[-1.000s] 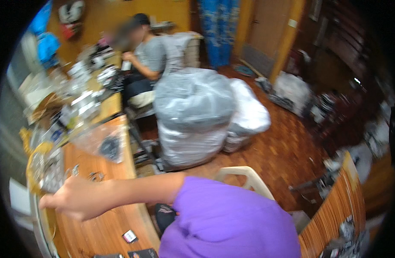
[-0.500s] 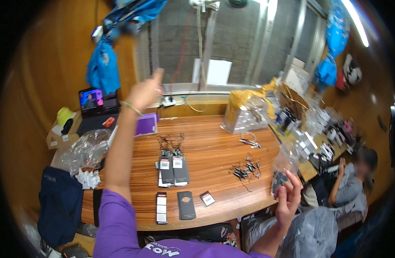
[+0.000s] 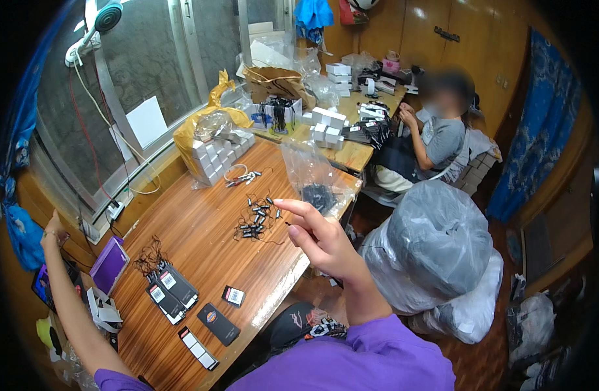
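Note:
My left hand (image 3: 54,232) reaches far out to the left, near the window wall, one finger pointing up and nothing visible in it. My right hand (image 3: 327,242) is raised over the table's right front edge, fingers bent. A thin black cord (image 3: 372,247) shows beside it and a small dark end at the thumb tip; the grip itself is partly hidden. Just beyond lie several small black corded pieces (image 3: 255,220) in a loose heap. Dark tags with black strings (image 3: 172,290) are stacked at the left. In front lie a dark card (image 3: 219,324), a strip with white labels (image 3: 198,348) and a small labelled card (image 3: 233,296).
A yellow-wrapped pack of white boxes (image 3: 215,156) stands by the window. A clear bag (image 3: 312,173) of black pieces sits at the table's right edge. Large stuffed plastic bags (image 3: 436,241) stand on the right. Another person (image 3: 443,140) sits at the far table (image 3: 358,155).
The view has swung to the right, so the table appears tilted and the co-worker is nearer the middle. My left hand is now at the far left; the black cord now shows by my right hand.

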### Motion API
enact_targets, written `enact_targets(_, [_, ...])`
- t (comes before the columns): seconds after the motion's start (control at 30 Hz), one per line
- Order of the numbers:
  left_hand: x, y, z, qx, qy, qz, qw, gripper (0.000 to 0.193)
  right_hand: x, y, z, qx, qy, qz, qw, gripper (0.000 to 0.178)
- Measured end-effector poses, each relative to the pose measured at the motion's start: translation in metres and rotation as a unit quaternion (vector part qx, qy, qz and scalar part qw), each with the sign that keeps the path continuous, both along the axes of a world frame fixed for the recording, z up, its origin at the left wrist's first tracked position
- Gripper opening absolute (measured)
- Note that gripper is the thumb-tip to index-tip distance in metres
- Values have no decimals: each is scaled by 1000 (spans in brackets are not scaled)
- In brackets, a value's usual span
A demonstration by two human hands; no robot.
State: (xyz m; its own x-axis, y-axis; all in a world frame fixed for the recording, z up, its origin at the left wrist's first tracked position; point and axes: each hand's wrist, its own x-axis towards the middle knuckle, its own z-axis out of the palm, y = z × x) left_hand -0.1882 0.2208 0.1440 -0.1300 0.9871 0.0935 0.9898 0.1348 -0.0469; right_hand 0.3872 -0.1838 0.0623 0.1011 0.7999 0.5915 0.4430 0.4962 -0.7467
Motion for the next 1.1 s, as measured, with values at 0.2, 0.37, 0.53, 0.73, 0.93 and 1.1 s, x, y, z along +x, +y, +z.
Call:
enact_targets(0.2, [106, -53, -5, 30, 41, -119, 992, 68, -1, 0, -1, 3, 6, -16, 1000, 41])
enact_targets(0.37, [214, -140, -29, 121, 143, -276, 943, 61, -10, 16, -7, 15, 8, 18, 1000, 41])
enact_targets(0.53, [252, -233, -40, 153, 176, -376, 897, 58, -18, 22, -7, -51, 83, 233, 968, 42])
enact_targets(0.73, [267, -300, -45, 104, 92, -403, 905, 55, -23, 26, -12, -73, 145, 401, 902, 39])
enact_targets(0.93, [264, -336, -38, 94, -92, -402, 906, 61, -29, 34, -2, -130, 479, 588, 639, 11])
enact_targets(1.1, [249, -328, -61, 114, -221, -359, 900, 51, -61, 45, 27, -99, 181, 547, 812, 16])
